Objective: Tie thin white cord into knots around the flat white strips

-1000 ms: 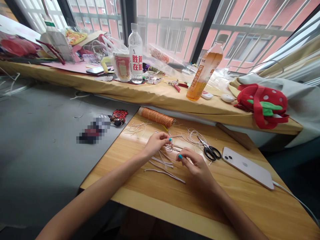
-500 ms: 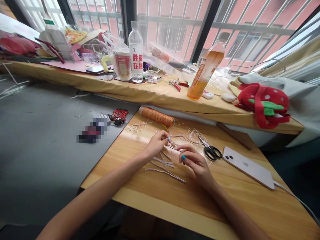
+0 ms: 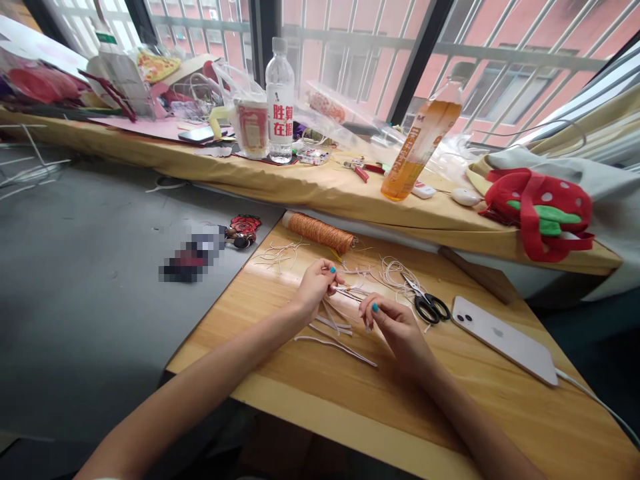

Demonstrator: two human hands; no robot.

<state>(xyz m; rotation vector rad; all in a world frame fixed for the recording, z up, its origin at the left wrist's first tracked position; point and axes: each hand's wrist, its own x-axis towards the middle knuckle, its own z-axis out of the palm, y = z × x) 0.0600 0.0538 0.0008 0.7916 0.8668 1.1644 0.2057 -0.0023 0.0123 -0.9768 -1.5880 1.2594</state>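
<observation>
both hands work over a wooden table (image 3: pixel 450 400), close together near its middle. the left hand (image 3: pixel 316 288) has its fingers curled in a narrow grip on the end of a thin bundle of pale cords (image 3: pixel 350 293), pinched between thumb and fingertips. the bundle runs just above the tabletop across to the right hand (image 3: pixel 397 327), whose thumb and forefinger close on its other end in the same tight pinch; exactly how many strands each hand holds is too fine to tell. the nails on both hands are painted turquoise.

below and between the hands, several cut strips (image 3: pixel 334 343) of the same pale cord lie loose on the wood. beyond the hands lies a tangle of cord (image 3: pixel 393 272), with a pair of black-handled scissors (image 3: pixel 429 305) just to its right, blades towards the tangle. a white phone (image 3: pixel 505 339) lies face down right of the scissors, with a cable leaving its near end. a spool of orange twine (image 3: pixel 320 232) lies on its side at the far edge of the table, with short offcuts (image 3: pixel 277 253) scattered near it.

behind the table runs a long ledge (image 3: pixel 320 190) covered in yellow cloth, carrying a clear water bottle (image 3: pixel 280 100), a tilted bottle of amber drink (image 3: pixel 420 152), and a red strawberry bag (image 3: pixel 543 212).
</observation>
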